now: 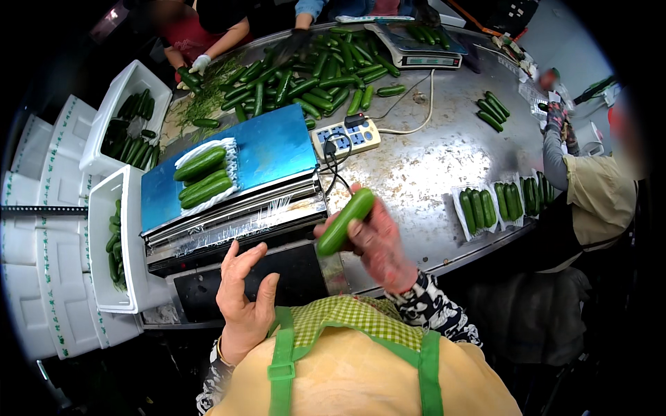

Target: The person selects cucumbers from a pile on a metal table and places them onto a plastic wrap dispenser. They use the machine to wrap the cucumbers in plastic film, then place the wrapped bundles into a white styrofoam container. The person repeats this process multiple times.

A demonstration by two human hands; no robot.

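Observation:
My right hand [382, 239] grips a single green cucumber [346, 221], held tilted above the metal table near the wrapping machine's right end. To the left, my left hand [244, 299] is raised with its fingers apart and nothing in it, just in front of the machine's lower edge. On the blue top plate [276, 140] of the wrapping machine rests a white foam tray [233, 161] with several cucumbers [205, 182] side by side. Clear plastic film [239, 226] lies along the machine's front rollers.
White foam boxes [130, 239] holding cucumbers stand at the left. Beyond the machine are a power strip [346, 138], a large cucumber pile [312, 73] and a digital scale [416, 47]. Filled trays [476, 210] line the right edge. Co-workers stand at the far side and right.

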